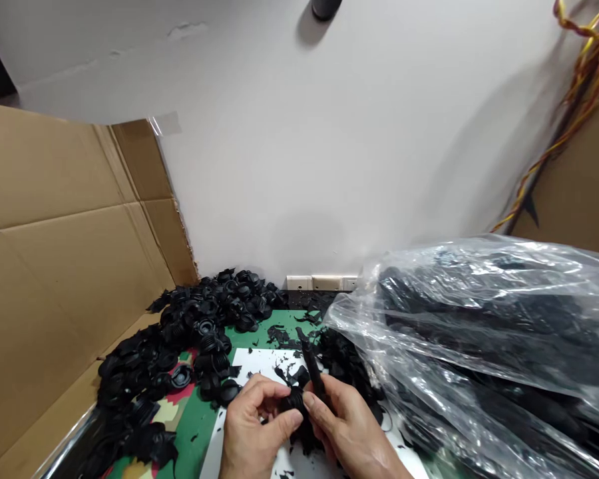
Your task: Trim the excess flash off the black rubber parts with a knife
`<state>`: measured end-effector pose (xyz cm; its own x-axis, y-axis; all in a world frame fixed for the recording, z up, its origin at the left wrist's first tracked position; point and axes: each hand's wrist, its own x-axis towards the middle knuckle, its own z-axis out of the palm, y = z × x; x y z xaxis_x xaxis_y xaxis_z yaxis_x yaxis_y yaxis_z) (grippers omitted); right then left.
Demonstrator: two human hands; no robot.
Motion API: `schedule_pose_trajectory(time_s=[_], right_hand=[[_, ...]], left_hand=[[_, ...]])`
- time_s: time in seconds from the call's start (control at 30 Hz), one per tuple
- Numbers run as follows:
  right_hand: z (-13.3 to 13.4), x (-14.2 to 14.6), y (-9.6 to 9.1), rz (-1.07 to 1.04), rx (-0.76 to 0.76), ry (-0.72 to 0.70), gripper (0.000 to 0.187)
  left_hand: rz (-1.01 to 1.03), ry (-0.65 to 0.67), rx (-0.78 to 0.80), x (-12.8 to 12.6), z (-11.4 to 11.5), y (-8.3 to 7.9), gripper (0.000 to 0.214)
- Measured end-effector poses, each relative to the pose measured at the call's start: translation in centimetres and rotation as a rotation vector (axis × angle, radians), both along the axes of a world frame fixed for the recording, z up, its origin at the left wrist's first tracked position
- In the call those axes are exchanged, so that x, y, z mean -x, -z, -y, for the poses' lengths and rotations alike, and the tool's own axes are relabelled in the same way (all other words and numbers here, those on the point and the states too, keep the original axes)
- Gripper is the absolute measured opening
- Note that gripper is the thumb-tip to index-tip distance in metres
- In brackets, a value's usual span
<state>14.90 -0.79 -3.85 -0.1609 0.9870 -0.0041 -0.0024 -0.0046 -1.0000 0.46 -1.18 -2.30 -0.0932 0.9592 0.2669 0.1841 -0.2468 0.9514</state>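
Between the thumb and fingers of my left hand (259,426) is a small black ribbed rubber part (293,399). My right hand (347,422) is closed around a slim black tool with a narrow tip (310,359), which points up and away from me. I cannot make out what kind of tool it is. Both hands meet at the rubber part, above a white sheet (249,362) scattered with black scraps. Some of the part is hidden behind my fingers.
A heap of similar black rubber parts (207,326) lies on the left, beside a cardboard wall (70,233). At the right, a clear plastic bag (479,313) holds black pieces. A green surface (194,426) lies under the sheet; wall sockets (324,283) sit behind.
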Motion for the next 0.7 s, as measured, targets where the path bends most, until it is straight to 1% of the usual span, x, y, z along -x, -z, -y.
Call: schedule_pose_trajectory(time_s=[0.13,0.27,0.37,0.47,0.6,0.7], right_hand=[[0.0,-0.1,0.4,0.088,-0.101,0.102,0.031],[0.5,-0.2,-0.5,0.179,-0.151,0.073,0.025],[1.1,0.0,-0.9,0.255,-0.288,0.093,0.021],[1.2,0.4,-0.4,0.361,-0.413,0.132,0.02],[0.9,0.8,0.8,0.574,-0.573,0.183,0.018],[0.6,1.0,1.2,0.855,-0.738,0.202,0.018]], left_hand=[[-0.075,-0.01,-0.035,0.1,0.2,0.4,0.011],[-0.134,-0.02,-0.068,0.0,0.3,0.6,0.011],[-0.185,-0.031,-0.104,-0.3,0.3,0.5,0.011],[-0.263,-0.049,-0.147,-0.4,0.5,0.6,0.013],[-0.398,-0.053,-0.213,-0.3,0.8,0.8,0.016],[-0.447,-0.07,-0.266,-0.3,0.9,0.9,0.02]])
